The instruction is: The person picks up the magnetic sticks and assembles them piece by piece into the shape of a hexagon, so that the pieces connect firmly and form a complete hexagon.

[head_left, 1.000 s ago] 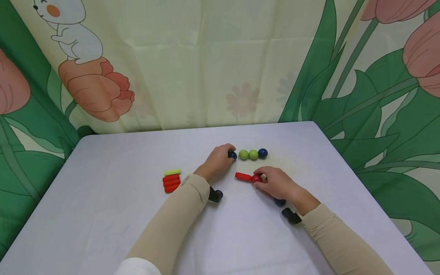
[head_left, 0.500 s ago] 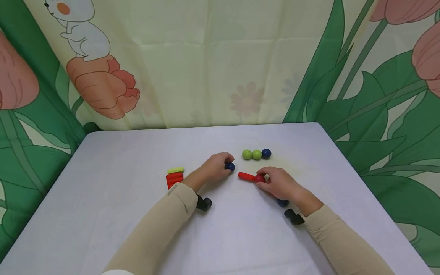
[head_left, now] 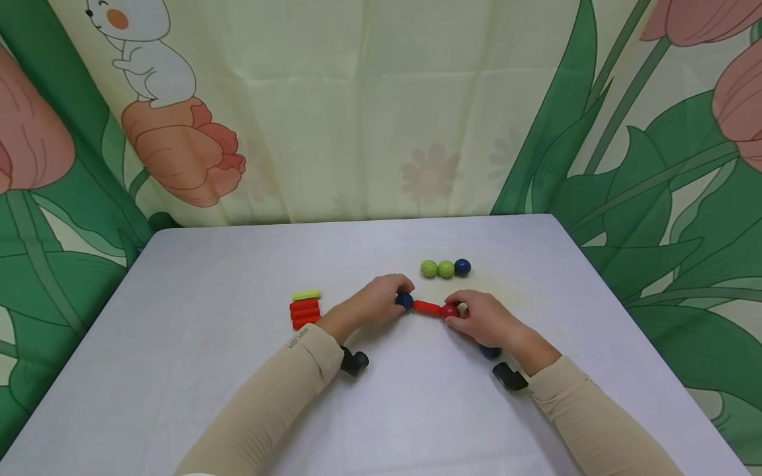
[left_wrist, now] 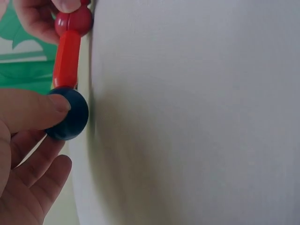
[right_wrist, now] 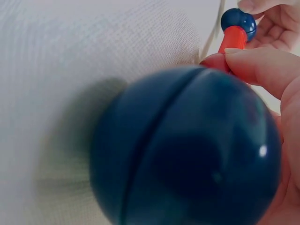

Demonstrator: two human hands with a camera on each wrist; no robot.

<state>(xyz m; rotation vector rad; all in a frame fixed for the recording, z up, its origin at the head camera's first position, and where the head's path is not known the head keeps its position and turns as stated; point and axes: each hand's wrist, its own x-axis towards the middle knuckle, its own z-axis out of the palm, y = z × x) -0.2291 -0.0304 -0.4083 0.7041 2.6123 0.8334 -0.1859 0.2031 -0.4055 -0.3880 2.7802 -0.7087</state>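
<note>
My left hand point(head_left: 381, 299) pinches a dark blue ball point(left_wrist: 70, 114) between thumb and fingers. The ball meets the left end of a red stick point(head_left: 427, 308). At the stick's other end sits a red ball point(head_left: 449, 311), which my right hand point(head_left: 483, 316) pinches. A second blue ball point(right_wrist: 187, 150) looms large in the right wrist view, on the near side of the right hand; in the head view it shows partly below that hand. What links it to the red ball is mostly hidden by the right hand.
Behind the hands, two green balls point(head_left: 437, 268) and a blue ball point(head_left: 462, 267) stand in a row on the white table point(head_left: 238, 370). Left of the left hand lie several red sticks point(head_left: 305, 314) and a yellow-green stick point(head_left: 306, 295). A printed curtain point(head_left: 333, 132) hangs behind.
My left hand has brought the blue ball from beside the green balls toward me, to the free end of the red stick. The right hand keeps its grip on the red ball.
</note>
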